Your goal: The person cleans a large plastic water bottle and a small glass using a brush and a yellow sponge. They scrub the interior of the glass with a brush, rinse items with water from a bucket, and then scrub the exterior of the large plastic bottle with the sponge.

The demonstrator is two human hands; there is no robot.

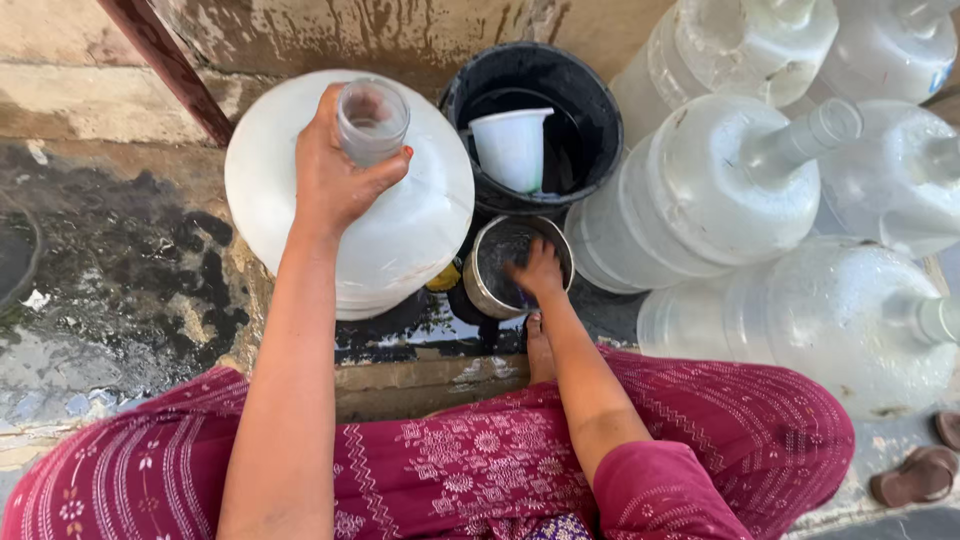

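Left hand (335, 180) is wrapped round the neck of a big white water jug (400, 230) standing on the wet floor (120, 290). Right hand (537, 270) is down inside a small steel pot (490, 290) just beside the jug, blurry, so can't tell its grip. Black bucket (590, 110) behind holds a white cup (512, 148).

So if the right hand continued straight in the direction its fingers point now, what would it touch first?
The right hand reaches down into the small round steel bowl, fingers blurred. Going straight on, it would probably meet the bowl's inner bottom or far wall first. Beyond that stands the black plastic bucket. Depth is unclear.
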